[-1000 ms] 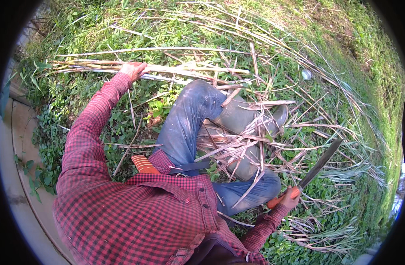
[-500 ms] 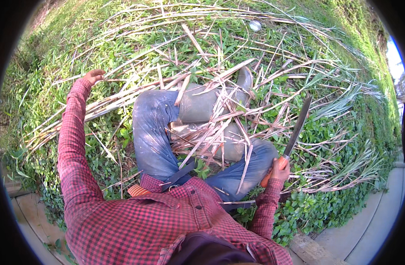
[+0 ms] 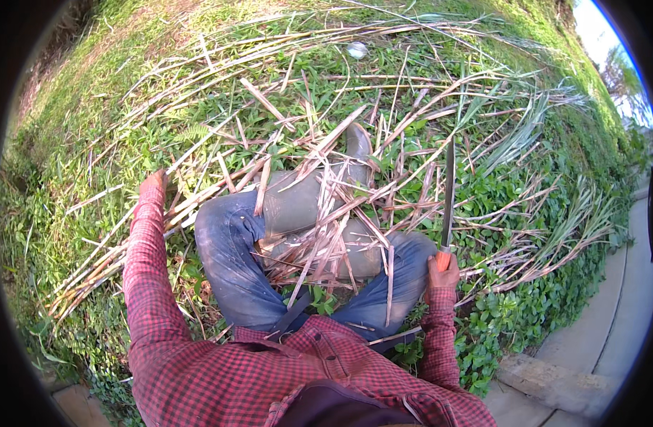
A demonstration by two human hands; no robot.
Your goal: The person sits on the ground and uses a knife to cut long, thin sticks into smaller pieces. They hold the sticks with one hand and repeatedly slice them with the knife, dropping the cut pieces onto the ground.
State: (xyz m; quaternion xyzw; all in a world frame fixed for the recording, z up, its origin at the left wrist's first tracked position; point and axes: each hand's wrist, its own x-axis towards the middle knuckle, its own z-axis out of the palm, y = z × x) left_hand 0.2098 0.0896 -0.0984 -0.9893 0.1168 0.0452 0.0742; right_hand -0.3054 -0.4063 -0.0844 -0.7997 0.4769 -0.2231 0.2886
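My right hand (image 3: 442,276) grips the orange handle of a machete (image 3: 449,203), its long dark blade pointing away from me beside my right knee. On the far left, my left hand (image 3: 154,181) is closed at a thin cane stalk (image 3: 202,144), which runs away from it toward the upper right. The fingers are partly hidden. A bundle of longer cane stalks (image 3: 102,269) lies in the grass just right of and below that hand. Split dry strips of stalk (image 3: 333,235) are heaped over my boots (image 3: 294,203) and between my legs.
Long stalks (image 3: 269,44) lie across the grass ahead, near a small whitish round object (image 3: 357,50). Leafy green tops (image 3: 529,132) spread to the right. A wooden beam (image 3: 554,384) and grey paving (image 3: 622,306) lie at the lower right.
My left hand has come down and nearer, from spread fingers to closed at a stalk. The machete has swung more upright in my right hand. The whole view has turned.
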